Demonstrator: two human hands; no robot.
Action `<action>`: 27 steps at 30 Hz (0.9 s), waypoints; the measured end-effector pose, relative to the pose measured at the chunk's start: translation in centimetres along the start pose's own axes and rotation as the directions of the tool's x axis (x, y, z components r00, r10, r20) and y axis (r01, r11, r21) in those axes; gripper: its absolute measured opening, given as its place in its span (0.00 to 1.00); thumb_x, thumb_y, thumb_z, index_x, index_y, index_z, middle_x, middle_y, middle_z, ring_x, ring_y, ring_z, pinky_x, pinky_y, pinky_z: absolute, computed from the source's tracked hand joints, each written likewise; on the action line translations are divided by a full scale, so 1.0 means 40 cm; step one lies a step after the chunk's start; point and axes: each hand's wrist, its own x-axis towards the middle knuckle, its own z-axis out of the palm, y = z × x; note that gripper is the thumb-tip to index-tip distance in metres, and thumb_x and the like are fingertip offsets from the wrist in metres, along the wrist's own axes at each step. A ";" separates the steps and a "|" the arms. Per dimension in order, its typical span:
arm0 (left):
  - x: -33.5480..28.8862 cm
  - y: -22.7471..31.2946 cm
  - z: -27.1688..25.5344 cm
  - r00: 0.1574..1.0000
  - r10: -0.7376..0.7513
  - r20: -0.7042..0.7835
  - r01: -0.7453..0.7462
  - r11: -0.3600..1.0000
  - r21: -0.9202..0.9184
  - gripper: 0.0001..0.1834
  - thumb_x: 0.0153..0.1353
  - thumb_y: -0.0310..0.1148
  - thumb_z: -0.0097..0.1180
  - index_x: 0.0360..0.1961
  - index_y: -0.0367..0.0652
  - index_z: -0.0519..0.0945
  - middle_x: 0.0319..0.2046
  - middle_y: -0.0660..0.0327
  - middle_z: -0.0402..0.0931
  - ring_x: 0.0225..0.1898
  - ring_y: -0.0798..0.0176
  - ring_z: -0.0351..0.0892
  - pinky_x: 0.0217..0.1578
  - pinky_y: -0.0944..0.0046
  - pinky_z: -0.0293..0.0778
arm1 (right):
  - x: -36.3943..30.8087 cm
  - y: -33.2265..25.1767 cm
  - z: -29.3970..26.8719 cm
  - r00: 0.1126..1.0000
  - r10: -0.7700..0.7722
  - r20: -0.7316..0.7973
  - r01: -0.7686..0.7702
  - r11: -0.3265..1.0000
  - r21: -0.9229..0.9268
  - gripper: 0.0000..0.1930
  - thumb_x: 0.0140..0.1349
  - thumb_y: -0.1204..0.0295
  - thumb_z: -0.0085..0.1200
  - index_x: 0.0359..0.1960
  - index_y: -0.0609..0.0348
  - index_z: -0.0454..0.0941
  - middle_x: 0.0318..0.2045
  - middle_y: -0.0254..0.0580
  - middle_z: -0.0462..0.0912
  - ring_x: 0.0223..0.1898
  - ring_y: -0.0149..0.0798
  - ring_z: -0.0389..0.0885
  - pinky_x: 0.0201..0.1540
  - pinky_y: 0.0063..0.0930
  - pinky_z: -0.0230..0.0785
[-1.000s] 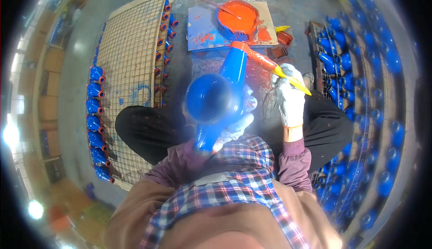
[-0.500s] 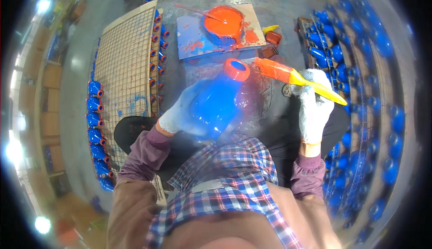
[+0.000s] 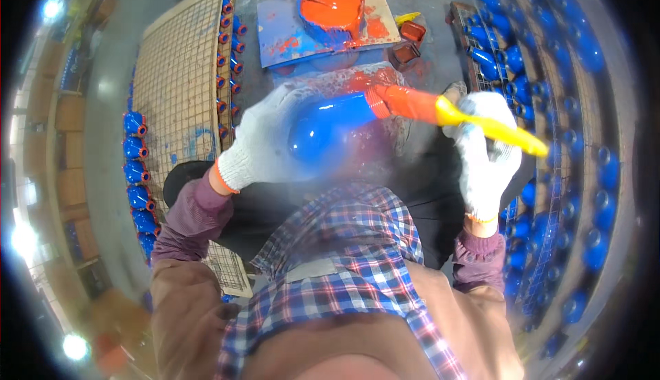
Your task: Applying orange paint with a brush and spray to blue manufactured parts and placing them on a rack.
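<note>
My left hand (image 3: pixel 260 136), in a white knitted glove, grips a glossy blue vase (image 3: pixel 326 124) by its body. The vase lies tilted sideways over my lap, its neck pointing right. In my right hand (image 3: pixel 485 157), also gloved in white, is a paintbrush (image 3: pixel 416 102) with a yellow handle and orange-coated bristles. The bristle end touches the rim of the vase, which is orange; the brush hides the mouth opening. Beyond the vase stands a pot (image 3: pixel 330 35) of orange paint, a stick resting in it.
The paint pot sits on a paint-spattered board (image 3: pixel 271 40). Left of me is a wire-grid rack (image 3: pixel 175 81) with blue, orange-rimmed vases (image 3: pixel 135 148) along its sides. Many blue vases (image 3: pixel 486 64) fill racks at right. Reddish-brown containers (image 3: pixel 404 53) stand near the board.
The vase has turned from mouth-up and tilted to lying more sideways, neck to the right. The brush, earlier just beside the rim, now touches it. The whole view has shifted slightly.
</note>
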 end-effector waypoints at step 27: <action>0.037 -0.036 0.066 0.975 -0.129 0.179 0.124 0.991 0.041 0.43 0.37 0.47 0.76 0.54 0.39 0.74 0.49 0.49 0.77 0.47 0.57 0.81 0.45 0.60 0.79 | -0.025 0.129 0.060 0.896 -0.363 0.255 0.441 0.794 -0.420 0.11 0.53 0.74 0.62 0.40 0.53 0.82 0.31 0.42 0.80 0.30 0.46 0.80 0.33 0.33 0.71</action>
